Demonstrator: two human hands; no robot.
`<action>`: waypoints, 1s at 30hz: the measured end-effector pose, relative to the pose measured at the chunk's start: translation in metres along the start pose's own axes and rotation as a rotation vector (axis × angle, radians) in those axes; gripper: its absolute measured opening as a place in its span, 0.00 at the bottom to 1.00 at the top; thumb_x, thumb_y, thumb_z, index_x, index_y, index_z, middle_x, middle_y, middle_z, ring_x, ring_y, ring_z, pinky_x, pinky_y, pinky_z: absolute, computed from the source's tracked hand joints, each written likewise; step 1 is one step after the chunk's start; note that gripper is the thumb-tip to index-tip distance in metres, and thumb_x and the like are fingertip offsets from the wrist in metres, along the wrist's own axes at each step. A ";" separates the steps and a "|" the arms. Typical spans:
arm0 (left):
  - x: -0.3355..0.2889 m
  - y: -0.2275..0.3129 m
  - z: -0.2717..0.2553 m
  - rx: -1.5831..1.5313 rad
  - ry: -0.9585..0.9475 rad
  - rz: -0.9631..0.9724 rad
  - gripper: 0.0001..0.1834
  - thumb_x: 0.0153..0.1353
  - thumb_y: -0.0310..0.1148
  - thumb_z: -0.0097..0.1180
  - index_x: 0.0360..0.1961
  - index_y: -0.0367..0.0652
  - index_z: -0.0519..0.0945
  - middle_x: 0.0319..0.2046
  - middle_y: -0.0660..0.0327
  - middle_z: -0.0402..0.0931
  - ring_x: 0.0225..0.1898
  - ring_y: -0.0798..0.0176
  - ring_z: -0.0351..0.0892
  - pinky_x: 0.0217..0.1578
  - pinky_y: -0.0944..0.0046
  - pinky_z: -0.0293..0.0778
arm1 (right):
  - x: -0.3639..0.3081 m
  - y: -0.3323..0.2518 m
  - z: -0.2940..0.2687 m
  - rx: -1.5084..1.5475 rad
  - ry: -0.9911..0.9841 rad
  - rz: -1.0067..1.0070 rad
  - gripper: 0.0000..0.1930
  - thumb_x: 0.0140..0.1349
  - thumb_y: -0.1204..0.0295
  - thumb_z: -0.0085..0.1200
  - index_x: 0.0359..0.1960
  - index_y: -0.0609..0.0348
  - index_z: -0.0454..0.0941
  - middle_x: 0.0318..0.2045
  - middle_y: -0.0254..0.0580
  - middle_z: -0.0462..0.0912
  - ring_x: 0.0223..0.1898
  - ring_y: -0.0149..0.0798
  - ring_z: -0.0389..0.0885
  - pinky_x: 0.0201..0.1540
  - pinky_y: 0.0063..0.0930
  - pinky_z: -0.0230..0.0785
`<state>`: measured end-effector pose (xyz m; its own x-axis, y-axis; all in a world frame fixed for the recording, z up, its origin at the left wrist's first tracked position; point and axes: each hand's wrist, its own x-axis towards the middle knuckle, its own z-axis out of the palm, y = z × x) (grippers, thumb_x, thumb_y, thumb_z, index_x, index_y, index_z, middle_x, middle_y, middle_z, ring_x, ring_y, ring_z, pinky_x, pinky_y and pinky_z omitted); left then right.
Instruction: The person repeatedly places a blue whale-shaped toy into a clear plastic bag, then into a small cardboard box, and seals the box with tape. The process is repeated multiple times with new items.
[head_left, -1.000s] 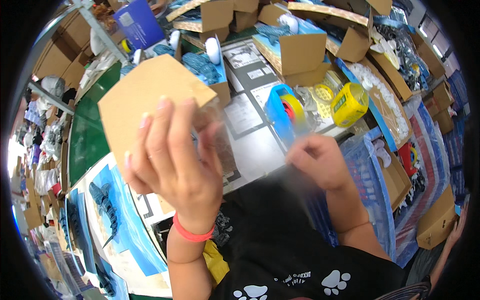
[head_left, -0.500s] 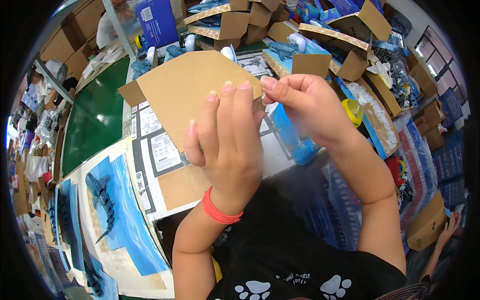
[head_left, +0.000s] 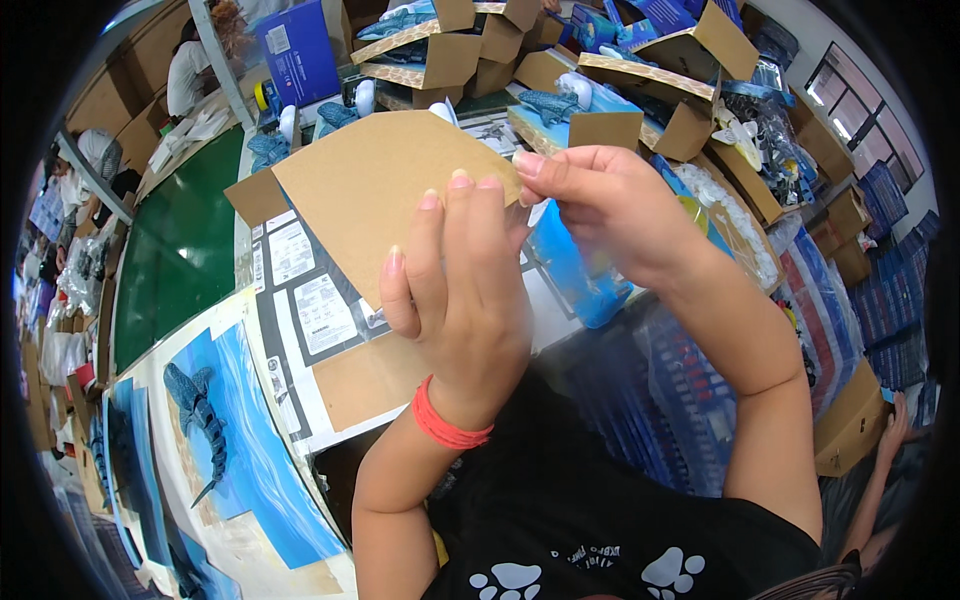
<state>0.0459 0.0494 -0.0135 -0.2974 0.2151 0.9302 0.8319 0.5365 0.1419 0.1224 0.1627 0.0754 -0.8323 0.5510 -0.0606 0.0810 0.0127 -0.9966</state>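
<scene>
Brown card (head_left: 370,190) is extending up and left from your left hand (head_left: 465,280), which is gripping its near right side, fingers spreading over the face and hiding too much to settle its long axis. Your right hand (head_left: 625,215), the nearer to the card's right corner, is pinching fingertips together there; whether they're gripping anything, I cannot tell.

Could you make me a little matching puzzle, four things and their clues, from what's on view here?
1. wristband
2. brown cardboard
3. right hand
4. green surface

A. held by the left hand
B. farther left than the cardboard
C. coral red
D. thumb and fingers at the cardboard's right corner

Pairs: 1-C, 2-A, 3-D, 4-B
</scene>
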 end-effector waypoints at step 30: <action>0.008 -0.002 -0.019 0.050 -0.110 0.011 0.17 0.61 0.41 0.64 0.52 0.60 0.84 0.52 0.67 0.76 0.55 0.62 0.71 0.57 0.57 0.51 | -0.006 0.029 0.000 -0.154 -0.061 -0.093 0.20 0.66 0.56 0.63 0.32 0.66 0.86 0.29 0.36 0.85 0.31 0.26 0.77 0.35 0.24 0.69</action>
<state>0.0507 0.0348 0.0003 -0.3402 0.3080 0.8885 0.8119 0.5729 0.1124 0.1296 0.1594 0.0468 -0.8717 0.4895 0.0232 0.0813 0.1912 -0.9782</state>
